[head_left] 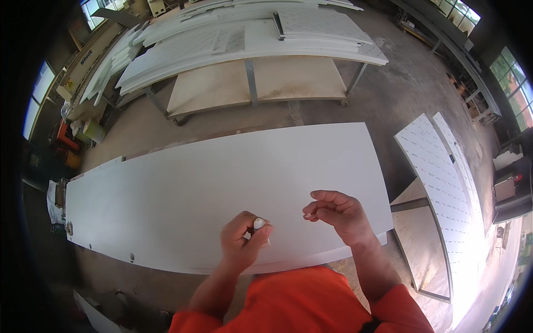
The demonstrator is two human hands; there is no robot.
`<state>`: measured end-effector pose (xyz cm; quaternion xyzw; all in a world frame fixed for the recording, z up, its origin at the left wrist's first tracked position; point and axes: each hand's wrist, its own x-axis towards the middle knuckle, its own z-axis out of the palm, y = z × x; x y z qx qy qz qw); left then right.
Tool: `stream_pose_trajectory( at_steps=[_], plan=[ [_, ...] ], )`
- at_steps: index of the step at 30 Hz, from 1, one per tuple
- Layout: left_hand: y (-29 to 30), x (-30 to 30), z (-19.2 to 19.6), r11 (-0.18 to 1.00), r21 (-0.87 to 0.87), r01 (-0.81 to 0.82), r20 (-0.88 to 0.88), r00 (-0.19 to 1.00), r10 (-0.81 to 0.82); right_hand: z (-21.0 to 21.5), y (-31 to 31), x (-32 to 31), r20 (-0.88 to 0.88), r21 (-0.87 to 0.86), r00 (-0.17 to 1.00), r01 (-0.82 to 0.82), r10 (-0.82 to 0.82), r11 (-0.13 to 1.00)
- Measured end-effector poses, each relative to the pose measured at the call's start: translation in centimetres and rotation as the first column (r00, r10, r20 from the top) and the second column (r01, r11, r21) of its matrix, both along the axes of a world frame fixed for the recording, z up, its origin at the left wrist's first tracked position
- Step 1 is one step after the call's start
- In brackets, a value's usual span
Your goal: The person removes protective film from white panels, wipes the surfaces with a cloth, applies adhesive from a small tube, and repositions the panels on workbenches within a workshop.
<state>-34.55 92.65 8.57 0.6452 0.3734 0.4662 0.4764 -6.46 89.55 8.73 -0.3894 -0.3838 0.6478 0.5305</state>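
Observation:
A large white panel (183,188) lies flat in front of me. Over its near part, my left hand (242,240) is closed around a small white tube (259,223) with a rounded end. The fingers cover most of the tube, and a pale bit shows below the thumb. To the right, my right hand (341,217) hovers above the panel with thumb and fingers drawn together. Something small and pale seems to sit at these fingertips, but its kind cannot be made out. My hands are apart from each other.
Beyond the panel stands a wheeled metal table (251,83) stacked with white sheets (222,47). On the right, more white boards (438,183) rest on a frame. A green bucket (94,131) stands at the left, near a long machine (83,61). Small holes (132,257) mark the panel's near left edge.

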Motion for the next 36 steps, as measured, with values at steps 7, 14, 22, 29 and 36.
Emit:
stream_pose_trajectory(
  at_steps=[7,14,22,29,36],
  plan=[
    [-0.3,1.4,-2.4,0.944,-0.317,0.088,0.167,0.985,-0.035,-4.6,-1.7,21.4,0.912,0.353,-0.371,0.502,-0.173,0.790],
    [-0.4,3.1,-2.4,0.966,0.180,0.184,-0.119,0.979,-0.164,-1.0,-5.8,3.4,0.296,0.146,0.851,0.407,-0.433,0.901],
    [0.4,2.0,0.0,0.833,0.499,0.240,-0.222,0.964,-0.145,2.6,-6.0,-7.3,0.298,0.334,0.938,0.070,-0.176,0.940],
    [0.7,1.3,0.2,0.831,0.503,0.237,-0.250,0.960,-0.122,2.6,-5.5,-7.7,0.341,0.337,0.929,0.019,-0.141,0.941],
    [1.4,1.4,0.2,0.834,0.503,0.226,-0.252,0.962,-0.108,2.7,-4.6,-7.6,0.355,0.354,0.924,0.007,-0.141,0.935]
  ],
)
